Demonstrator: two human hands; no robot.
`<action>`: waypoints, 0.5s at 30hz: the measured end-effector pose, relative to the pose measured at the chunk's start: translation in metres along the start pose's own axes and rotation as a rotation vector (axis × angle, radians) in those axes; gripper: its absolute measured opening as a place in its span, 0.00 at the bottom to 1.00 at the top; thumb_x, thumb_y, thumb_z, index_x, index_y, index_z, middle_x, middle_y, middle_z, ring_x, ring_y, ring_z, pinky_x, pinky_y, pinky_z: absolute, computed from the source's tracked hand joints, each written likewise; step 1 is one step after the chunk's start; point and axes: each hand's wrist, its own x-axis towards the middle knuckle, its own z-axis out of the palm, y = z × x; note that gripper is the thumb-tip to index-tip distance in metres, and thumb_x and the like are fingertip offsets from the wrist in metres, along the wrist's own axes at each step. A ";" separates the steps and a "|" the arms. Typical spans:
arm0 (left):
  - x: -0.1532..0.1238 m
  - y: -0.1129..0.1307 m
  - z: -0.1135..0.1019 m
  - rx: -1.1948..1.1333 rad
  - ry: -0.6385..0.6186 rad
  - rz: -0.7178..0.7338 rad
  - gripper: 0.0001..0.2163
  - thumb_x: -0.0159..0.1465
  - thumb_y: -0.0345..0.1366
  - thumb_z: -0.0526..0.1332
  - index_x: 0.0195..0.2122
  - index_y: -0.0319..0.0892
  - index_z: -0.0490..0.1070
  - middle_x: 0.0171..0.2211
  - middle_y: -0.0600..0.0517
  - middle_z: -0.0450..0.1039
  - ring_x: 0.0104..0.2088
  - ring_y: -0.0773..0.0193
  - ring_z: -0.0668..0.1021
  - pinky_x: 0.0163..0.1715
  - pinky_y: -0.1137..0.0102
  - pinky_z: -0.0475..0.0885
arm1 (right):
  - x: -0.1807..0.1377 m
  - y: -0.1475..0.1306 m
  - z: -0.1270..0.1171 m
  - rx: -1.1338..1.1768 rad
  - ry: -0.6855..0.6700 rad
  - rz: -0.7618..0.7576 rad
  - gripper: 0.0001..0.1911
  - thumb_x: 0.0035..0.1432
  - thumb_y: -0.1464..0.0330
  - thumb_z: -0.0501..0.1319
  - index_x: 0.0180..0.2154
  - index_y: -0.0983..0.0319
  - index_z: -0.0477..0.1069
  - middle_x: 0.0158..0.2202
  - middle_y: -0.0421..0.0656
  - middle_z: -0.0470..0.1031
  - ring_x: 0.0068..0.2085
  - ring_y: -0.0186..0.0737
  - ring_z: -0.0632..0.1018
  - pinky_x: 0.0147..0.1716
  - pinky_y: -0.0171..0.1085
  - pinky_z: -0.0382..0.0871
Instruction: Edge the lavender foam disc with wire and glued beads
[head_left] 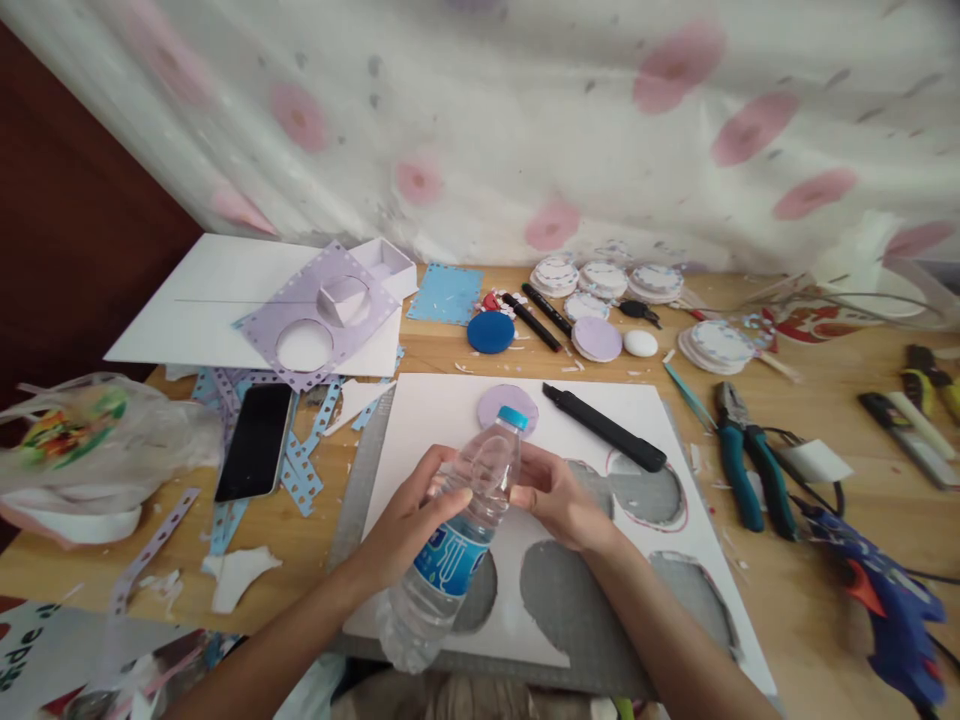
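- Your bottle [487, 495]: clear plastic, glossy; its cap [513, 417], opaque plastic.
- Beneath it you have card [510, 620], matt and smooth but roughly cut.
- Your table [307, 555]: smooth wood.
- On your left, the phone [256, 440] has a glossy screen [253, 450]; the bag [172, 440] is thin, crinkled plastic.
- On your right, the pliers [733, 408] are metal with plastic-looking grips [739, 478], the glue gun [877, 605] smooth plastic.
- Far side: the curtain [480, 120] has a soft sheen; you cannot tell cloth from plastic.
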 end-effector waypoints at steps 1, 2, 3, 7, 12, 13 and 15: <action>-0.001 0.001 0.000 0.021 0.000 0.003 0.13 0.63 0.45 0.57 0.45 0.45 0.61 0.36 0.56 0.73 0.35 0.65 0.74 0.36 0.72 0.67 | 0.000 0.000 0.001 0.004 0.004 0.000 0.29 0.48 0.59 0.70 0.51 0.60 0.71 0.48 0.49 0.76 0.50 0.49 0.76 0.49 0.48 0.69; -0.002 0.002 0.000 0.048 0.005 0.008 0.13 0.64 0.45 0.56 0.45 0.45 0.61 0.37 0.55 0.73 0.35 0.64 0.74 0.36 0.72 0.67 | 0.000 0.000 0.001 0.007 0.007 0.000 0.29 0.47 0.59 0.71 0.50 0.60 0.71 0.48 0.49 0.76 0.50 0.49 0.76 0.50 0.48 0.69; -0.003 0.003 0.001 0.079 0.012 0.015 0.13 0.64 0.45 0.56 0.46 0.45 0.61 0.37 0.55 0.73 0.36 0.64 0.74 0.37 0.72 0.67 | 0.000 -0.001 0.002 0.010 0.008 -0.001 0.28 0.47 0.59 0.71 0.50 0.60 0.71 0.48 0.49 0.76 0.50 0.49 0.76 0.50 0.48 0.69; -0.005 0.004 0.001 0.184 0.036 0.015 0.14 0.66 0.47 0.52 0.47 0.46 0.60 0.38 0.54 0.72 0.38 0.61 0.74 0.39 0.70 0.67 | 0.000 0.000 0.003 0.012 0.011 -0.009 0.27 0.48 0.59 0.71 0.49 0.59 0.72 0.49 0.49 0.76 0.49 0.48 0.77 0.51 0.48 0.68; -0.005 0.003 0.001 0.184 0.016 0.058 0.15 0.67 0.46 0.50 0.52 0.46 0.58 0.44 0.52 0.72 0.44 0.60 0.74 0.45 0.68 0.66 | -0.001 0.002 0.003 0.013 0.038 -0.008 0.27 0.46 0.59 0.71 0.49 0.59 0.72 0.48 0.49 0.76 0.47 0.48 0.77 0.51 0.49 0.69; -0.005 0.002 0.001 0.171 0.006 0.066 0.15 0.68 0.45 0.50 0.52 0.46 0.58 0.46 0.52 0.71 0.46 0.60 0.73 0.47 0.68 0.66 | -0.001 0.002 0.003 0.013 0.041 -0.003 0.28 0.46 0.59 0.71 0.49 0.59 0.72 0.48 0.49 0.76 0.47 0.48 0.77 0.51 0.49 0.69; -0.005 0.000 0.000 0.137 -0.006 0.067 0.15 0.68 0.44 0.50 0.53 0.46 0.58 0.49 0.51 0.70 0.49 0.59 0.72 0.50 0.67 0.64 | -0.001 0.002 0.002 0.018 0.037 0.000 0.28 0.46 0.59 0.71 0.49 0.60 0.72 0.48 0.50 0.76 0.48 0.49 0.77 0.51 0.50 0.69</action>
